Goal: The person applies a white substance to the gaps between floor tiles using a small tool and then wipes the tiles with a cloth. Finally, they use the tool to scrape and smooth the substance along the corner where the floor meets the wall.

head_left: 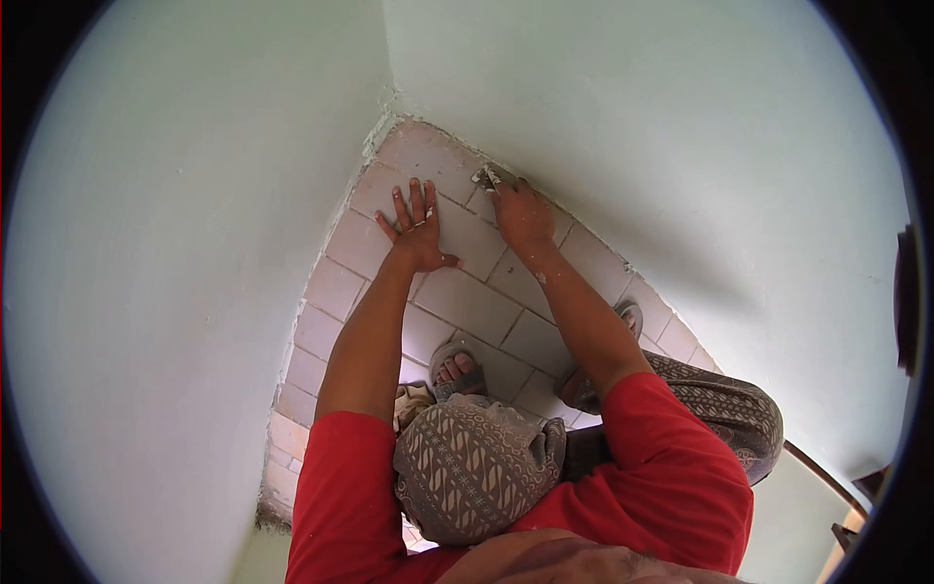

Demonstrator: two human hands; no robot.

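My left hand (419,237) rests flat on the tiled floor (467,297), fingers spread, with white specks on the fingers. My right hand (525,219) is closed around a small scraper (485,178) whose blade is smeared with white material. The scraper is down by the foot of the right-hand wall (642,127), close to where wall and floor meet. Its handle is mostly hidden in my fist. White flecks also dot my right wrist.
The left wall (195,243) meets the right one in a corner, with rough white residue (387,105) along the floor edge. My sandalled foot (455,368) and patterned trouser knee (477,467) are close below. A dark object (907,297) is at the far right.
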